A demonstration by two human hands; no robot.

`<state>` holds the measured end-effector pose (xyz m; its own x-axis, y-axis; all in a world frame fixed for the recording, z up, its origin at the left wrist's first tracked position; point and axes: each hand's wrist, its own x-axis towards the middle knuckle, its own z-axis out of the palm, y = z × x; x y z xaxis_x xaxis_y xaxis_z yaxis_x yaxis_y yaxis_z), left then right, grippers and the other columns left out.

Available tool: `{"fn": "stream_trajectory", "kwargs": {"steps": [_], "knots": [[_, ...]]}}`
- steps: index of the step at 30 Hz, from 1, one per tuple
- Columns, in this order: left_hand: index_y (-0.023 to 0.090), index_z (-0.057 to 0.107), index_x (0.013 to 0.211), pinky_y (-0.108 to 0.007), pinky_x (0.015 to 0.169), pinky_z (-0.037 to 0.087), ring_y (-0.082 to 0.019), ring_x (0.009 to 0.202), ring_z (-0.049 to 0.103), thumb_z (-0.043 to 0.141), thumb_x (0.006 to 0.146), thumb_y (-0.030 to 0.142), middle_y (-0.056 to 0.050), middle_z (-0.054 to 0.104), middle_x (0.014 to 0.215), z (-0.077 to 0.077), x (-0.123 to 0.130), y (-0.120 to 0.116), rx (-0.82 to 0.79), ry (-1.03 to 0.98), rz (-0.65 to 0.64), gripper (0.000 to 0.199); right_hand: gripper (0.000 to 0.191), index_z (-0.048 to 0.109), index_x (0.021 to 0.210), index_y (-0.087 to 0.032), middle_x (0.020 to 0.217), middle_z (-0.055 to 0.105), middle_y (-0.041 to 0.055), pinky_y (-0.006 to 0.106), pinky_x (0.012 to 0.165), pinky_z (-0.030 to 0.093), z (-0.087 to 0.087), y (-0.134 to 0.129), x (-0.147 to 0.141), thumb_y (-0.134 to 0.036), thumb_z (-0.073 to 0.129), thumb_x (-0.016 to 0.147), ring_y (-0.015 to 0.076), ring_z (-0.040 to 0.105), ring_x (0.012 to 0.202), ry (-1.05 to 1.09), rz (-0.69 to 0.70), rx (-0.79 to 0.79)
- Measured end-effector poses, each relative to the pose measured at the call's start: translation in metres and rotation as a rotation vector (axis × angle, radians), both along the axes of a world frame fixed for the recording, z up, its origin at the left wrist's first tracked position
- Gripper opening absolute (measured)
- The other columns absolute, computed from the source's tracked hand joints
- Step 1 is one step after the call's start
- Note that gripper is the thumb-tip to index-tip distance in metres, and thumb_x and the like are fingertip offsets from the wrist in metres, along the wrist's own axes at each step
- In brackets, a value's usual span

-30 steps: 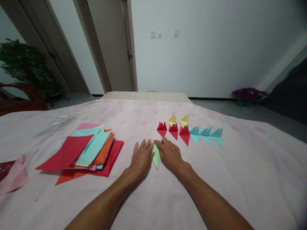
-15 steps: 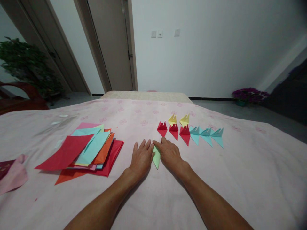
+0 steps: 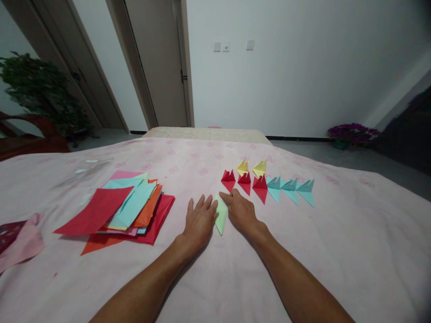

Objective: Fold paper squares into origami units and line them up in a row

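A small folded piece of light green paper (image 3: 221,217) lies flat on the cloth between my hands, its narrow tip toward me. My left hand (image 3: 201,220) rests palm down with fingers spread, its edge and fingertips on the paper's left side. My right hand (image 3: 239,208) is at the paper's upper right, index finger stretched out over the top edge and the other fingers curled under; nothing shows in its grasp. Beyond my right hand stand folded paper shapes: red ones (image 3: 260,188), light blue ones (image 3: 290,190) and two yellow ones (image 3: 260,168).
A loose pile of coloured paper sheets (image 3: 134,206) lies left of my left hand. At the far left edge is a pink cloth (image 3: 25,244). A pink flowered tablecloth (image 3: 323,251) covers the table; doors, a plant and purple flowers stand beyond.
My right hand has shifted slightly to the right, uncovering more of the green paper's upper part. My left hand stays nearly in place. The view has shifted a little.
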<state>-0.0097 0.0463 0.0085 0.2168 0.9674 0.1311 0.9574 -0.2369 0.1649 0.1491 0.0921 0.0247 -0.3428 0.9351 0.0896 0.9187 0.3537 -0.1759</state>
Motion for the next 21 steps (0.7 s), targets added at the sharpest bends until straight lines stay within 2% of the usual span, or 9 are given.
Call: {"fn": "stream_trajectory", "kwargs": {"steps": [4, 9, 14, 21], "knots": [[0.027, 0.048, 0.140, -0.059, 0.114, 0.021, -0.031, 0.142, 0.034, 0.039, 0.099, 0.030, -0.008, 0.042, 0.153, -0.002, 0.000, 0.000, 0.014, 0.001, 0.007, 0.042, 0.034, 0.065, 0.120, -0.033, 0.104, 0.058, 0.0028, 0.025, 0.070, 0.040, -0.005, -0.002, 0.006, -0.027, 0.037, 0.101, 0.0142, 0.059, 0.088, 0.129, -0.003, 0.041], [0.027, 0.046, 0.142, -0.062, 0.113, 0.021, -0.032, 0.143, 0.032, 0.039, 0.099, 0.032, -0.008, 0.040, 0.154, -0.001, -0.002, 0.003, 0.003, 0.010, -0.016, 0.043, 0.031, 0.070, 0.112, -0.034, 0.099, 0.060, 0.0019, 0.024, 0.068, 0.039, -0.004, -0.006, 0.003, -0.027, 0.043, 0.099, 0.0145, 0.058, 0.087, 0.102, 0.046, 0.046], [0.028, 0.038, 0.147, -0.067, 0.112, 0.020, -0.034, 0.146, 0.024, 0.043, 0.097, 0.034, -0.007, 0.030, 0.159, 0.005, -0.010, 0.014, -0.089, 0.033, -0.079, 0.051, 0.031, 0.069, 0.114, -0.034, 0.101, 0.060, 0.0028, 0.025, 0.065, 0.039, 0.000, -0.008, 0.000, -0.022, 0.046, 0.096, 0.0153, 0.058, 0.088, 0.023, 0.053, 0.049], [0.030, 0.029, 0.152, -0.074, 0.108, 0.017, -0.039, 0.148, 0.014, 0.051, 0.093, 0.045, -0.010, 0.018, 0.162, 0.018, -0.021, 0.038, -0.267, 0.073, -0.174, 0.065, 0.030, 0.073, 0.101, -0.027, 0.098, 0.062, 0.0019, 0.025, 0.071, 0.040, -0.010, -0.010, 0.008, -0.015, 0.048, 0.091, 0.0147, 0.058, 0.089, 0.195, 0.074, 0.139]]}}
